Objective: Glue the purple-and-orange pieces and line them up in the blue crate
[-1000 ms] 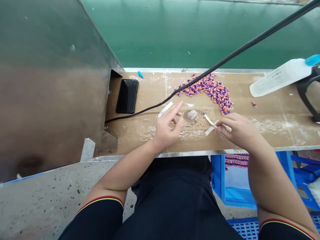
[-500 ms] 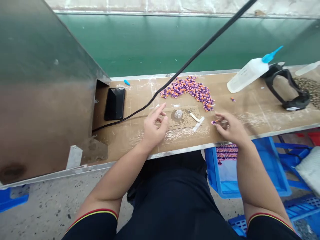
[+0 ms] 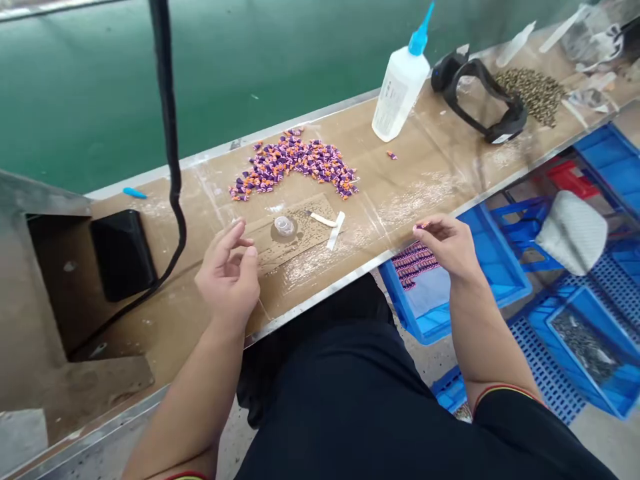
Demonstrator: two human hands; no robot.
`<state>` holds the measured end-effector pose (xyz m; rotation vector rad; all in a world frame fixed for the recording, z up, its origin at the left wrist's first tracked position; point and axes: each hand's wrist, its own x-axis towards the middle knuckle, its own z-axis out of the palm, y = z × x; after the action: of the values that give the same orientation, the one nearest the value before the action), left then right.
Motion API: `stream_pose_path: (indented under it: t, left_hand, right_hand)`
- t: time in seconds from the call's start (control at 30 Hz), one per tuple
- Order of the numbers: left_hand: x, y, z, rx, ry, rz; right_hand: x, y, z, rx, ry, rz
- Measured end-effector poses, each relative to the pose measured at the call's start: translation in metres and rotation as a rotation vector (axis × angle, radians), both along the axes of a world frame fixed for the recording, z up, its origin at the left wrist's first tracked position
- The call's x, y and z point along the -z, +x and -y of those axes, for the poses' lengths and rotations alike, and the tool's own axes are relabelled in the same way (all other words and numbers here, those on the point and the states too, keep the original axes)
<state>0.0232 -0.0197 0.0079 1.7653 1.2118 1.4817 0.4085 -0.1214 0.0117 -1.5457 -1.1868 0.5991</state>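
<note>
My right hand (image 3: 447, 245) pinches a small purple, pink and orange piece (image 3: 420, 227) between thumb and fingertips, over the bench's front edge and near the blue bin. Nothing is in my left hand (image 3: 227, 273); its fingers are apart, at the left end of a cardboard strip (image 3: 275, 257). On that strip stands a small clear cup (image 3: 285, 227), with a wet patch around it. A thin white-handled tool (image 3: 323, 219) and a piece of white tape (image 3: 336, 231) lie to its right. Behind them spreads a heap of similar small pieces (image 3: 300, 160).
A white bottle with blue nozzle (image 3: 400, 93) stands at the back, beside a black strapped frame (image 3: 480, 100) and a pile of small metallic parts (image 3: 535, 93). A black cable (image 3: 173, 147) hangs by a phone (image 3: 123, 255). Below, a blue bin (image 3: 505, 283) holds rows of pieces.
The head view has turned to the right. My right hand has moved right with the small piece, from above the bench toward the blue bin. My left hand stays open.
</note>
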Motion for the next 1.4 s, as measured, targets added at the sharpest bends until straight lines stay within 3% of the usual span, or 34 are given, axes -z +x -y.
stream_pose_path:
  t: [0.1, 0.2, 0.33, 0.43, 0.53, 0.83, 0.97, 1.13, 1.4]
  left_hand:
    - [-0.004, 0.006, 0.004, 0.092, 0.120, -0.114]
    - [-0.009, 0.018, 0.016, 0.267, 0.217, -0.260]
    - [-0.012, 0.035, 0.033, 0.482, 0.320, -0.205]
    - [-0.009, 0.036, 0.036, 0.414, 0.232, -0.125]
    - [-0.009, 0.029, 0.035, 0.334, 0.167, -0.069]
    - [-0.013, 0.019, 0.036, 0.303, -0.163, 0.225]
    - [-0.011, 0.021, 0.036, 0.321, -0.307, 0.315]
    - [-0.010, 0.020, 0.038, 0.310, -0.344, 0.351]
    - [-0.016, 0.007, 0.030, 0.416, -0.268, 0.286]
  right_hand:
    - [-0.001, -0.025, 0.008, -0.096, -0.024, -0.234]
    - [0.001, -0.069, 0.002, -0.202, -0.034, -0.467]
    - [0.000, -0.129, -0.017, -0.340, 0.036, -0.539]
    - [-0.004, -0.160, -0.028, -0.399, 0.024, -0.515]
    - [-0.008, -0.178, -0.033, -0.366, 0.019, -0.463]
    - [-0.014, -0.185, -0.036, -0.312, 0.154, -0.095]
    - [-0.015, -0.192, -0.036, -0.245, 0.157, -0.055]
    - [-0.014, -0.197, -0.035, -0.255, 0.121, -0.002]
    - [-0.027, -0.179, -0.045, -0.426, 0.206, 0.139]
